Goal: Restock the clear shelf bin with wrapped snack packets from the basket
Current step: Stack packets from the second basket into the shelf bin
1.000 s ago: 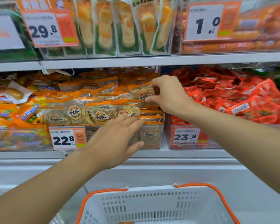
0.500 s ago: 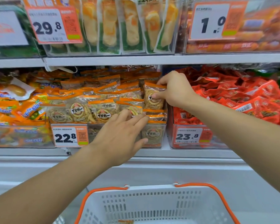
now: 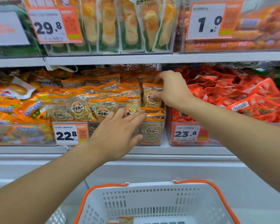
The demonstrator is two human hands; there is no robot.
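Right hand: the right hand point(image 3: 171, 88) is over the right end of the clear shelf bin point(image 3: 152, 133), thumb and curled fingers point(image 3: 157, 96) pinching one upright snack packet point(image 3: 151, 97) by its orange top edge and its face.
Left hand: the left hand point(image 3: 118, 131) lies flat, fingers straight and slightly spread, pressing on the front packets point(image 3: 102, 109) at the bin's front rim; it grips nothing.
Bin: heaped above its rim with orange-edged packets; the held packet stands against the bin's right wall, touching the stack below it.
Edges: the bin's right wall sits just beside the red packet bin point(image 3: 187, 135); the upper shelf edge point(image 3: 152, 59) runs close above the heap, leaving little room over the packets.
Price tags: the 22.8 tag point(image 3: 68, 134) is clipped on the bin's front left, the 23.8 tag point(image 3: 187, 134) on the red bin.
Basket: the white basket point(image 3: 152, 202) with orange handles sits below the shelf, well apart from both hands; a few packets show at its bottom.
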